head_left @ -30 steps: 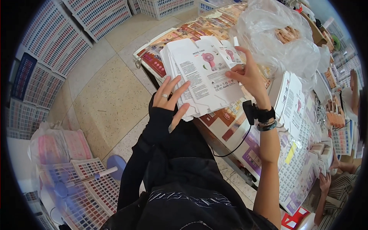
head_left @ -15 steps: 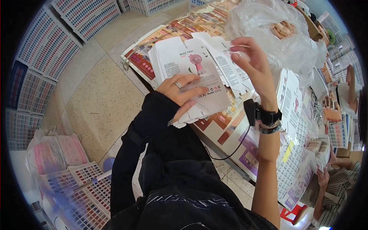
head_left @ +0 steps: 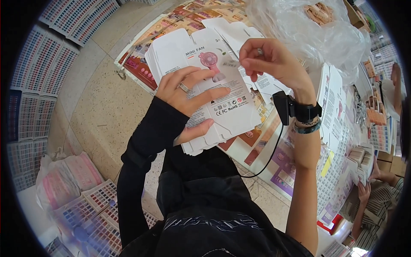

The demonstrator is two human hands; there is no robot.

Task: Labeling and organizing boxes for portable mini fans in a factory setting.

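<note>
A stack of flat, unfolded white cartons printed with a pink hand fan lies at the table's near left edge. My left hand rests on the top carton with fingers spread, a ring on one finger. My right hand hovers above the carton's right side, its thumb and fingers drawn together. By its fingertips is a small blurred patch with dark marks; what it is, and whether the fingers hold it, is unclear. More flat cartons lie partly under and behind the stack.
Clear plastic bags sit at the table's far side. Another carton pile and a printed sheet with a yellow strip lie to the right. A black cable hangs from my right wrist. A co-worker's hands hold a pale stack at far right.
My right hand has moved left over the top carton, and its fingers have drawn together. The blurred patch now shows by its fingertips. My left hand stays spread on the stack.
</note>
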